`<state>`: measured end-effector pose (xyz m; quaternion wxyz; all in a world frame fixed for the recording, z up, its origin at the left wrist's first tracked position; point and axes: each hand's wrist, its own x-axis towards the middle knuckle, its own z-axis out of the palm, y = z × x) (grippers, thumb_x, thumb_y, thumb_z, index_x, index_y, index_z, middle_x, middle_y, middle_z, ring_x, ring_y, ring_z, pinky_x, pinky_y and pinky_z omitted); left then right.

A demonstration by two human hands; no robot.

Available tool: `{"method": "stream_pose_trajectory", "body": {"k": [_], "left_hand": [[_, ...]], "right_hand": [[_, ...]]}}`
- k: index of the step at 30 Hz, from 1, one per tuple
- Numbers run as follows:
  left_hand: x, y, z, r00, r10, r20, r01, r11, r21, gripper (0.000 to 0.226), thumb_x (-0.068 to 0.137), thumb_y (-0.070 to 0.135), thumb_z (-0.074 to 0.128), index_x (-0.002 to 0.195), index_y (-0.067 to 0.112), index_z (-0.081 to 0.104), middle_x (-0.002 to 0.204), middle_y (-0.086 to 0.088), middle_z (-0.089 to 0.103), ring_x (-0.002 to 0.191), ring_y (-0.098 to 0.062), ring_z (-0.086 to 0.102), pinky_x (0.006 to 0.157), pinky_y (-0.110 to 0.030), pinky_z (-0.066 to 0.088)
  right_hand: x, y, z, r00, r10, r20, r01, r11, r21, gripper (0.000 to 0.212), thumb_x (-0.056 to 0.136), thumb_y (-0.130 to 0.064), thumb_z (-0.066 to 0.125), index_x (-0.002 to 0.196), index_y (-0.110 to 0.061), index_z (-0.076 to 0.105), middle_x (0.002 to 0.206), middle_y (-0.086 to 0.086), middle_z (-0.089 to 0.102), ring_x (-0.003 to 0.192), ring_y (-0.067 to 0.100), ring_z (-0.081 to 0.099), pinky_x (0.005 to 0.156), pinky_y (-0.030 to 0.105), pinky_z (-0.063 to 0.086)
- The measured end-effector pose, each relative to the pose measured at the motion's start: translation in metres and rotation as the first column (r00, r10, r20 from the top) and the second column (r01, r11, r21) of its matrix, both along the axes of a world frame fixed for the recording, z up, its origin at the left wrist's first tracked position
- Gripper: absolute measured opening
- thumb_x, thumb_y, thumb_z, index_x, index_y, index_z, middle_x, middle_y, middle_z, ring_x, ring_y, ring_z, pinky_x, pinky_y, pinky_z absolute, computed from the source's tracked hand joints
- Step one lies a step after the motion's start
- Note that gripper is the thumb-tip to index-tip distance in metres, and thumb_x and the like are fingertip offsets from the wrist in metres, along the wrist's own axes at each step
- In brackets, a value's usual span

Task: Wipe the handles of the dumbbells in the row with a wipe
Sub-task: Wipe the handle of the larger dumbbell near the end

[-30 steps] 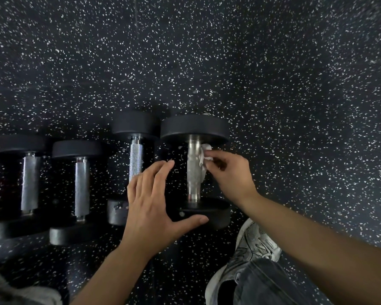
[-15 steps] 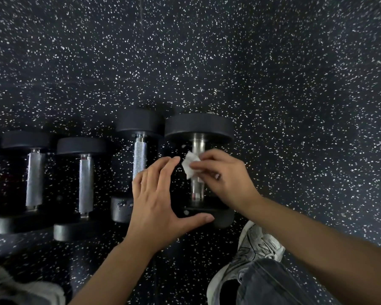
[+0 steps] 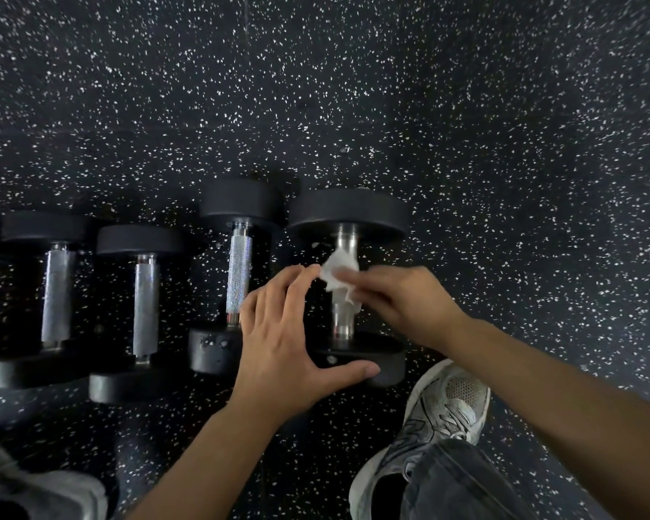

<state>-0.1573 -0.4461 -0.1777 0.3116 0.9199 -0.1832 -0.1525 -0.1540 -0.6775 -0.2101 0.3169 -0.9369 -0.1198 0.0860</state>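
Right hand (image 3: pixel 402 305) pinches white wipe (image 3: pixel 338 273) at dumbbell handle (image 3: pixel 344 317) (left hand (image 3: pixel 282 343) spread flat) over speckled black floor (image 3: pixel 503 144).

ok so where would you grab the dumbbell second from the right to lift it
Grip the knurled handle at its middle, coming from above with fingers wrapped across it. The dumbbell lies flat on the floor, the bar is bare between the two black heads, and the left hand hovers beside its near end.

Right hand (image 3: pixel 402 302) pinches a white wipe (image 3: pixel 339 273) against the rightmost dumbbell's handle (image 3: pixel 345 238); left hand (image 3: pixel 282 332) spread open beside it
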Motion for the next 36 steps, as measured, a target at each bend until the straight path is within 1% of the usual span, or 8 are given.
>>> {"method": "stream_pose_trajectory", "body": {"k": [3, 5, 8, 12, 18, 25, 31, 36], "left_hand": [[-0.001, -0.001, 0.000, 1.000, 0.008, 0.004, -0.008, 1.000, -0.002, 0.125, 0.063, 0.097, 0.061, 0.158, 0.020, 0.037, 0.158, -0.003, 0.042, 0.148, -0.022, 0.040, 0.124, -0.050, 0.023], [-0.001, -0.002, -0.001, 1.000, 0.009, 0.006, -0.009, 1.000, -0.004, 0.125, 0.064, 0.097, 0.061, 0.158, 0.019, 0.037, 0.158, -0.003, 0.043, 0.148, -0.022, 0.040, 0.124, -0.050, 0.024], [-0.002, -0.004, -0.001, 1.000, 0.013, 0.005, -0.013, 1.000, -0.011, 0.124, 0.065, 0.098, 0.059, 0.158, 0.019, 0.037, 0.158, -0.002, 0.042, 0.149, -0.021, 0.039, 0.124, -0.051, 0.024], [-0.003, -0.006, -0.001, 1.000, 0.020, 0.003, -0.019, 0.999, -0.029, 0.126, 0.065, 0.098, 0.058, 0.159, 0.019, 0.035, 0.158, 0.000, 0.042, 0.149, -0.021, 0.038, 0.122, -0.055, 0.027], [-0.003, -0.007, 0.000, 0.999, 0.042, -0.002, -0.042, 0.998, -0.042, 0.128, 0.063, 0.102, 0.053, 0.160, 0.022, 0.030, 0.159, 0.003, 0.040, 0.149, -0.009, 0.030, 0.124, -0.049, 0.024], [-0.002, -0.004, -0.002, 1.000, 0.024, -0.004, -0.024, 0.999, -0.039, 0.128, 0.064, 0.102, 0.053, 0.160, 0.021, 0.030, 0.159, 0.002, 0.040, 0.149, -0.016, 0.033, 0.125, -0.047, 0.022], [-0.001, 0.000, -0.002, 0.999, 0.036, -0.002, -0.036, 0.999, -0.031, 0.128, 0.064, 0.103, 0.051, 0.160, 0.022, 0.030, 0.160, 0.001, 0.041, 0.150, -0.017, 0.033, 0.126, -0.040, 0.016], [-0.001, 0.005, 0.001, 0.999, 0.032, -0.018, -0.032, 0.999, -0.015, 0.128, 0.064, 0.104, 0.047, 0.161, 0.023, 0.029, 0.161, 0.002, 0.040, 0.151, -0.017, 0.032, 0.124, -0.036, 0.012]], "right_hand": [[0.015, 0.003, -0.001, 0.990, -0.140, 0.003, 0.140, 0.990, 0.009, 0.042, 0.102, -0.046, 0.045, 0.142, -0.037, 0.055, 0.102, -0.005, 0.072, 0.089, 0.017, 0.068, 0.074, 0.041, 0.056], [0.016, 0.000, -0.002, 0.993, -0.109, -0.042, 0.110, 0.993, 0.028, 0.042, 0.102, -0.046, 0.048, 0.142, -0.037, 0.055, 0.103, -0.004, 0.072, 0.090, 0.016, 0.067, 0.077, 0.041, 0.056], [0.009, -0.006, 0.003, 0.987, 0.099, -0.126, -0.090, 0.993, 0.072, 0.040, 0.099, -0.039, 0.058, 0.139, -0.035, 0.059, 0.109, -0.007, 0.073, 0.090, 0.006, 0.066, 0.082, 0.034, 0.057], [0.005, -0.003, 0.008, 0.916, 0.363, -0.168, -0.369, 0.929, -0.006, 0.038, 0.095, -0.035, 0.064, 0.133, -0.036, 0.063, 0.116, -0.011, 0.074, 0.098, 0.011, 0.071, 0.083, 0.026, 0.055], [0.023, -0.005, 0.004, 0.999, -0.016, -0.037, 0.014, 0.998, -0.055, 0.047, 0.100, -0.054, 0.039, 0.144, -0.042, 0.048, 0.116, -0.004, 0.074, 0.100, 0.020, 0.071, 0.085, 0.039, 0.056], [0.003, 0.003, 0.010, 0.920, 0.352, -0.175, -0.367, 0.928, -0.061, 0.045, 0.097, -0.050, 0.041, 0.137, -0.038, 0.059, 0.110, -0.009, 0.075, 0.088, 0.016, 0.072, 0.072, 0.032, 0.057], [0.031, 0.008, 0.011, 0.994, -0.027, -0.107, 0.020, 0.998, -0.064, 0.053, 0.096, -0.058, 0.031, 0.141, -0.041, 0.054, 0.122, -0.006, 0.073, 0.109, 0.020, 0.069, 0.088, 0.038, 0.054], [0.013, 0.018, 0.021, 0.961, 0.126, -0.247, -0.147, 0.987, -0.069, 0.037, 0.099, -0.047, 0.053, 0.134, -0.039, 0.061, 0.122, -0.002, 0.073, 0.105, 0.019, 0.069, 0.090, 0.035, 0.054]]}}
